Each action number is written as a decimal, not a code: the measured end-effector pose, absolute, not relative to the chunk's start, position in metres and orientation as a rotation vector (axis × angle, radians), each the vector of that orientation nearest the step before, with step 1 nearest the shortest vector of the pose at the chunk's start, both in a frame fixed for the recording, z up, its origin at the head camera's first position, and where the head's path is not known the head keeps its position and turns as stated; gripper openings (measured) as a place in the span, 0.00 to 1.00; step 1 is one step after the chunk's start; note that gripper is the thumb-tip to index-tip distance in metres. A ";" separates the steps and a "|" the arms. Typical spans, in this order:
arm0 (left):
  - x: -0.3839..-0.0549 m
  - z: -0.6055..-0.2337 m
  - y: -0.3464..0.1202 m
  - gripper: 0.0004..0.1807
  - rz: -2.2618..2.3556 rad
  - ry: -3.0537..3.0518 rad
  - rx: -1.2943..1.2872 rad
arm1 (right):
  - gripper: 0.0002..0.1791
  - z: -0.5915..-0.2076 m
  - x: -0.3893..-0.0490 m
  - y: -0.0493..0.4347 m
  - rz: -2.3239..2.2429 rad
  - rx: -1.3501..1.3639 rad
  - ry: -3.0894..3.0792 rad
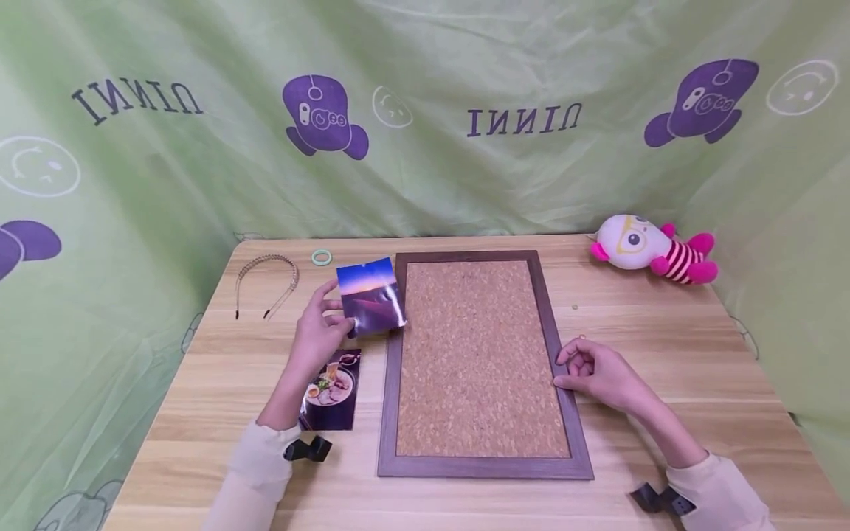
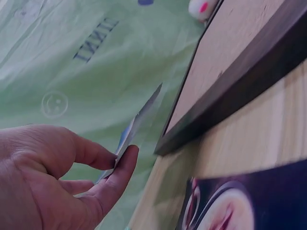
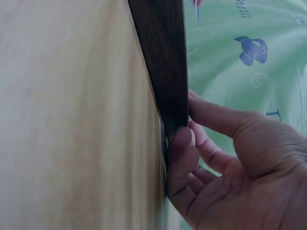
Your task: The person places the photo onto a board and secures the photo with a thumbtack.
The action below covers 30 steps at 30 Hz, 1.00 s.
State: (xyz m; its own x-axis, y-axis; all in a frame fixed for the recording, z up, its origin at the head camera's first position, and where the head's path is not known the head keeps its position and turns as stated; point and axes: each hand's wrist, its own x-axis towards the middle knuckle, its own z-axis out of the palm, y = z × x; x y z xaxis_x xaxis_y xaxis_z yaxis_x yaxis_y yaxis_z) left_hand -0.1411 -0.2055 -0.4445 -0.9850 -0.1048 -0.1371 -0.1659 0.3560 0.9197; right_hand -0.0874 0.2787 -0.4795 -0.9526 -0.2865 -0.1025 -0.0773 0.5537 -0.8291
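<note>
In the head view my left hand [image 1: 320, 324] pinches a glossy sunset photo [image 1: 370, 295] by its left edge. The photo is raised, and its right side overlaps the left rail of a dark-framed cork board [image 1: 478, 361]. Seen from the left wrist, the photo [image 2: 132, 132] is nearly edge-on between thumb and fingers. My right hand [image 1: 600, 372] holds the board's right rail, thumb on top and curled fingers against the side, as the frame [image 3: 165, 52] shows in the right wrist view. A second photo, of a noodle bowl [image 1: 335, 402], lies left of the board, partly behind my left forearm.
A beaded headband [image 1: 268, 276] and a pale green ring [image 1: 322, 257] lie at the back left. At the back right is a pink and white plush toy [image 1: 654, 251]. A tiny round object [image 1: 575, 307] sits right of the board. Green printed curtain [image 1: 425, 169] surrounds the table.
</note>
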 end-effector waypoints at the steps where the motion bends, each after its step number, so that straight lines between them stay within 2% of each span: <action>1: -0.141 -0.446 -0.201 0.47 1.742 2.526 -0.241 | 0.18 -0.480 -0.087 0.279 -1.348 -0.311 2.569; 22: -0.149 -0.466 -0.125 0.42 1.717 2.445 0.030 | 0.17 -0.479 -0.084 0.279 -1.312 -0.309 2.610; 30: -0.157 -0.469 -0.103 0.39 1.698 2.395 0.062 | 0.18 -0.477 -0.084 0.278 -1.300 -0.287 2.600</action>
